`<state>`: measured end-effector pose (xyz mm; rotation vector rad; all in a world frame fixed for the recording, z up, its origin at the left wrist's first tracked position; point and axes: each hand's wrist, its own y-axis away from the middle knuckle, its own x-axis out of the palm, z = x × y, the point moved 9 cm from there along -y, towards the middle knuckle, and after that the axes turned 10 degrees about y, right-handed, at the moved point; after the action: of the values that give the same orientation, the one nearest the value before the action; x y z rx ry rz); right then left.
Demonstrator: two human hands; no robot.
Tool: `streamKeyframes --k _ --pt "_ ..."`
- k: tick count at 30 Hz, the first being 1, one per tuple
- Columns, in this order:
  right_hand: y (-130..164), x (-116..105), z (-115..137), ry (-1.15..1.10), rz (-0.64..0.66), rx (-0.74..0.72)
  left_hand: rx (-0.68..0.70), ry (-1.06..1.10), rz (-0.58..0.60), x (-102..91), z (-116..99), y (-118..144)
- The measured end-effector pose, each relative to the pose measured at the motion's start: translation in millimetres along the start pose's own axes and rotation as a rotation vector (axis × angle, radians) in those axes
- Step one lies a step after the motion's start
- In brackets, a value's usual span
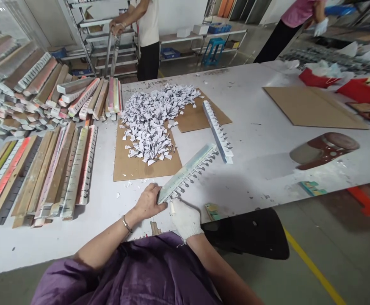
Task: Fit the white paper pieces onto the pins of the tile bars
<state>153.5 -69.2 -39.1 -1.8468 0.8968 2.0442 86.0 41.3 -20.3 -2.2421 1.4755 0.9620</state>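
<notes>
My bare left hand [149, 201], with a bracelet at the wrist, grips the near end of a pale green bar [188, 169]. Several small dark clip-like pieces stick out along the bar's right edge. At that same end is my right hand [185, 218] in a white knit glove, its fingers closed beside the lowest of those pieces. What the gloved fingers pinch is too small to make out. Past the bar's far tip lies a second, white bar [217, 131] with similar pieces down one side. A heap of small white paper-like bits [155, 118] sits on cardboard [131, 163] ahead.
Slotted bars [53, 169] lie in rows at left, below a tall stack [13, 76]. A brown jar-like container [326, 150] and a cardboard sheet [312, 108] are at right. Two people stand beyond the table [251, 97]. A black stool seat [251, 233] is by the near edge.
</notes>
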Motion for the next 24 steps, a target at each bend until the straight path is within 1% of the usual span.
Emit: streamKeyframes --k 5,10,13,16,17,19,21,22,24 --pt "-6.5 0.2 3.4 0.022 0.054 -0.057 0.001 0.020 0.001 -1.1 -0.4 3.1" --pt "-12.1 0.0 8.6 0.000 0.077 -0.103 0.026 0.015 0.009 3.5 -1.0 2.3" --pt "-14.2 0.3 10.1 -0.019 0.085 -0.112 0.034 0.023 -0.018 5.5 0.2 3.2" --pt "-16.1 2.9 8.6 -0.053 0.096 -0.111 0.012 0.020 -0.046 2.2 2.7 6.9" --pt "-15.9 4.0 7.4 -0.066 0.095 -0.110 0.007 0.021 -0.041 -0.3 3.0 7.8" --pt "-13.7 5.2 2.5 -0.113 0.070 -0.084 0.016 0.041 0.019 -5.3 1.7 5.4" --pt "-9.8 5.5 -5.2 -0.194 0.015 -0.022 0.051 0.067 0.071 -15.0 -1.5 -7.2" --pt "-7.7 1.8 -6.9 -0.240 -0.056 -0.013 0.074 0.065 0.061 -23.2 -3.4 -19.2" --pt "-5.3 1.3 -8.4 -0.247 -0.100 0.012 0.115 -0.006 -0.036 -43.6 -8.1 -55.0"
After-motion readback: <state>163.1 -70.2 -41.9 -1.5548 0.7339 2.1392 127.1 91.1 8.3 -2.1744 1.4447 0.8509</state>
